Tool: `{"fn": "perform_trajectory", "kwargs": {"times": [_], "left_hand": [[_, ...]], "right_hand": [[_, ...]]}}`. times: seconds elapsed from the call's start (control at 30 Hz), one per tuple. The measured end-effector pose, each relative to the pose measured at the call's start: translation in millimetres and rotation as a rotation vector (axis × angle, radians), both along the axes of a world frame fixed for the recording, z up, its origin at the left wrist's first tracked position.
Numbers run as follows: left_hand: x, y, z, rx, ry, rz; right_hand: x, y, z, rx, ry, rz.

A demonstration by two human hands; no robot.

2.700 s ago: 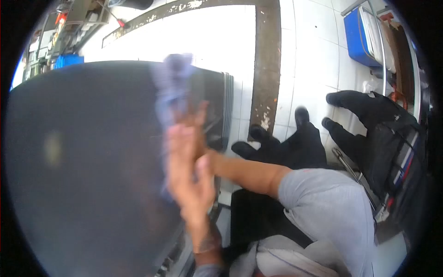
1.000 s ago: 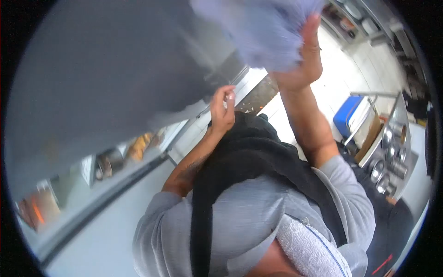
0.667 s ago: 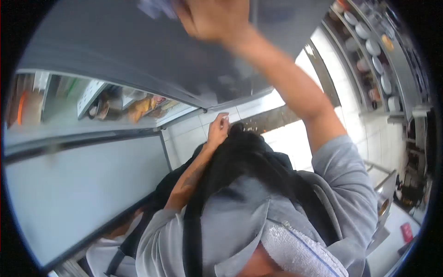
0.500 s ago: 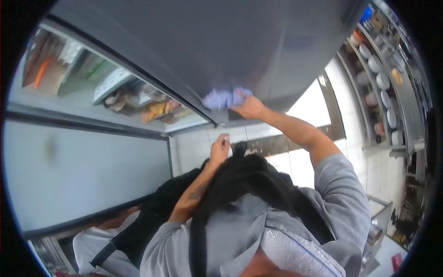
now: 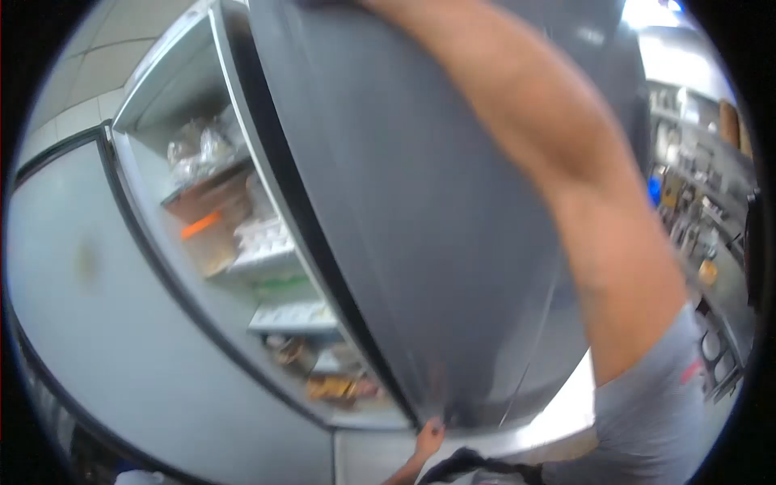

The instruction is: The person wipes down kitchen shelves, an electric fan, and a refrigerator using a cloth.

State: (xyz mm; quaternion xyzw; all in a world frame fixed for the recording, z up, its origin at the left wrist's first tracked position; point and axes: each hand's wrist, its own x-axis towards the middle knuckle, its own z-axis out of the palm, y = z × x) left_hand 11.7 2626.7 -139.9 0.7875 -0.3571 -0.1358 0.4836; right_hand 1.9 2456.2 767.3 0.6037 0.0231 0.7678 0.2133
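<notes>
A tall grey refrigerator panel [image 5: 420, 210] fills the middle of the view. My right arm stretches up across it, and the hand is cut off by the top edge, so its fingers and whatever they hold are hidden. Low down, my left hand [image 5: 431, 435] is beside the panel's bottom corner with its fingers curled in. Whether something small is in it is too blurred to make out. To the left, the refrigerator compartment stands open, showing plastic bags [image 5: 202, 153], a container with an orange edge [image 5: 206, 242] and yellow packs [image 5: 335, 388] on shelves.
The refrigerator's open door [image 5: 145, 307] extends along the left side, its pale inner face with a dark gasket toward me. At right, metal shelving [image 5: 711, 202] carries kitchenware. White floor tiles [image 5: 570, 396] show below the panel.
The view has tilted upward. My right hand, earlier pressing a lilac cloth on the lower panel, has gone up past the top edge. My left hand now appears lower, by the panel's bottom corner.
</notes>
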Motion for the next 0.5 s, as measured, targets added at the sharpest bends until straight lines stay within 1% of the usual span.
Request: {"fn": "perform_trajectory", "kwargs": {"times": [0.03,0.07,0.1,0.13,0.17,0.2,0.23,0.27,0.3,0.33,0.37,0.4,0.43,0.47,0.5], "left_hand": [[23,-7,-20,0.089,0.097,-0.042],[29,-15,-26,-0.02,0.333,0.01],[25,-16,-22,-0.066,0.403,0.036],[17,-20,33,-0.181,0.395,0.085],[11,-25,113,-0.334,0.356,0.158],[6,-21,197,-0.484,0.299,0.214],[3,-15,274,-0.638,0.216,0.239],[1,-12,343,-0.821,0.104,0.216],[17,-22,376,-1.071,-0.083,-0.012],[23,-27,435,-1.288,-0.239,-0.326],[11,-49,503,-1.539,-0.505,-0.356],[12,-60,563,-1.598,-0.715,-0.495],[7,-72,617,-1.604,-0.849,-0.532],[-1,-85,673,-1.589,-0.964,-0.506],[-8,-97,728,-1.591,-1.075,-0.47]], "right_hand": [[20,-7,7,-0.044,-0.248,0.136],[32,-20,5,-0.045,0.029,-0.168],[46,-26,-41,-0.225,0.081,-0.101],[41,-26,-95,-0.359,0.242,-0.077],[26,-23,-147,-0.45,0.369,-0.033],[2,-14,-192,-0.375,0.747,-0.218],[-9,-27,-224,-0.473,1.019,-0.067],[-17,-36,-232,-0.492,1.142,0.036],[-22,-35,-206,-0.501,1.054,-0.056],[-29,-35,-166,-0.5,0.967,-0.14],[-29,-42,-112,-0.556,0.579,-0.277],[-31,-58,-45,-0.545,0.411,-0.577],[-41,-66,16,-0.386,0.161,-0.635],[-37,-76,76,-0.13,-0.154,-0.378],[-36,-85,120,-0.017,-0.216,-0.326]]}}
